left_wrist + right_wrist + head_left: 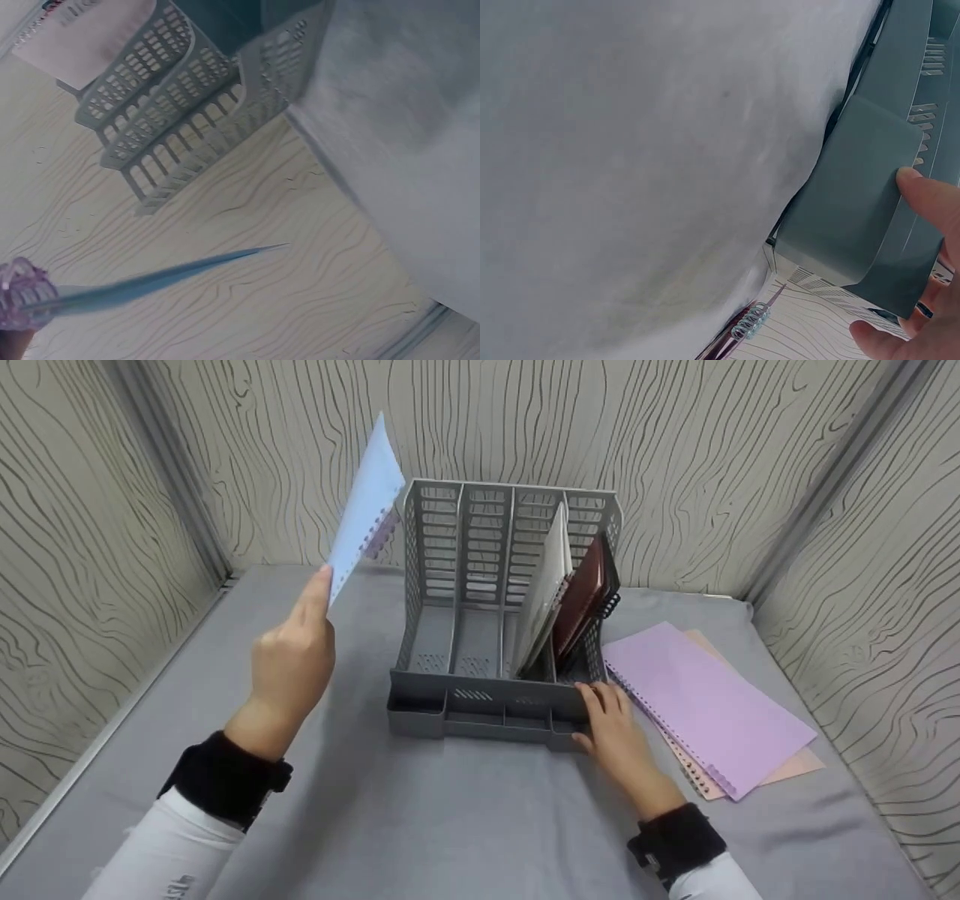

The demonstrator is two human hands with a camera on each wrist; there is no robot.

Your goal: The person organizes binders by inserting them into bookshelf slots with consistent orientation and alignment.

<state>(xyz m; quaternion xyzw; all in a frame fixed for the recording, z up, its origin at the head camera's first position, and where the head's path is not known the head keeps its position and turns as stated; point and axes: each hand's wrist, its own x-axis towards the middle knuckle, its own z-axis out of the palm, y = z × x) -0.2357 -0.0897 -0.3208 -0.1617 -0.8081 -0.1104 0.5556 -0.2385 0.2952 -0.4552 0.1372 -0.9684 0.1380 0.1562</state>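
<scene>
My left hand [294, 660] pinches a light-blue loose-leaf notebook [367, 502] by its lower end, raised left of the grey file organizer [480, 688]. Purple binding rings [381, 536] run along the notebook's edge; in the left wrist view the notebook [150, 285] appears edge-on. My right hand [619, 735] grips the organizer's front right corner, its thumb on the front tray's rim in the right wrist view. In the organizer's right-hand part, a white notebook [544, 585] and a dark red notebook [581, 596] lean upright.
A purple notebook [705, 697] lies over a peach notebook [802, 765] on the grey cloth, right of the organizer. Patterned panels [510, 420] enclose the table at the back and sides.
</scene>
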